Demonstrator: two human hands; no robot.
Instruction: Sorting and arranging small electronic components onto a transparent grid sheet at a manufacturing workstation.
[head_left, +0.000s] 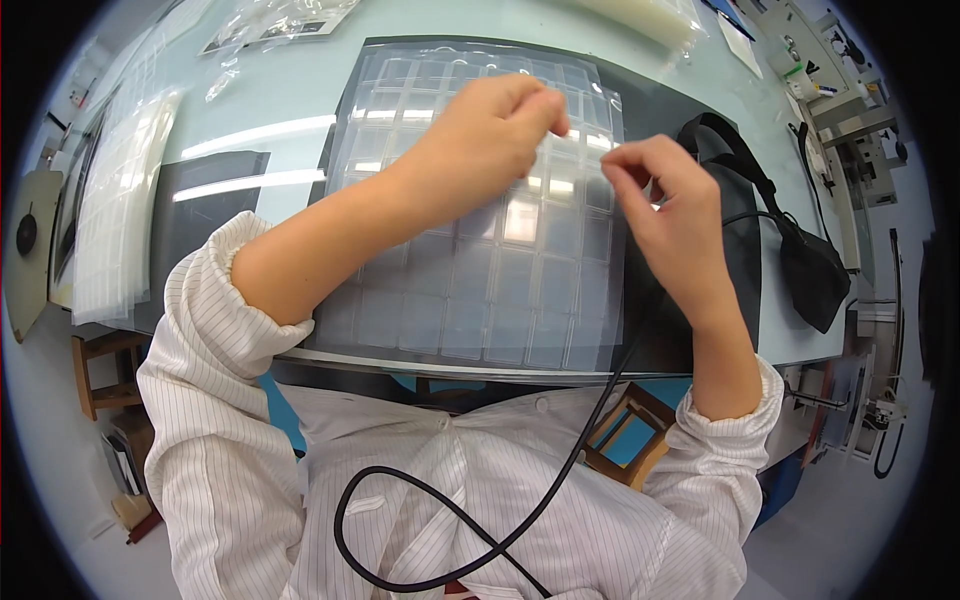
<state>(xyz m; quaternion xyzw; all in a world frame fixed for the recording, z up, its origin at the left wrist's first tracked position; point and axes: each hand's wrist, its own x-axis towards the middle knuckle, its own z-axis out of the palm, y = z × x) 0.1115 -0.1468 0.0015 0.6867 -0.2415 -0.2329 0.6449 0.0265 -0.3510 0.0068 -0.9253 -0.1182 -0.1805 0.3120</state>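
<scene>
A clear plastic sheet (467, 265), divided into a grid of rectangular cells, lies on a dark mat (650, 290) in front of me. Over the sheet's upper middle, my left hand (488, 135) is closed, its thumb and fingers pressed together. My right hand (672, 200) hovers by the sheet's right edge with thumb and forefinger curled into a pinch. Anything between the fingers of either hand is too small or hidden to make out. Bright light reflections cover parts of the cells.
A stack of similar clear sheets (125, 215) lies at the left. Clear plastic bags (285, 22) sit at the far left. A black pouch with a strap (812, 275) rests on the right. A black cable (567, 465) loops across my lap, and a wooden stool (630, 432) stands below the table.
</scene>
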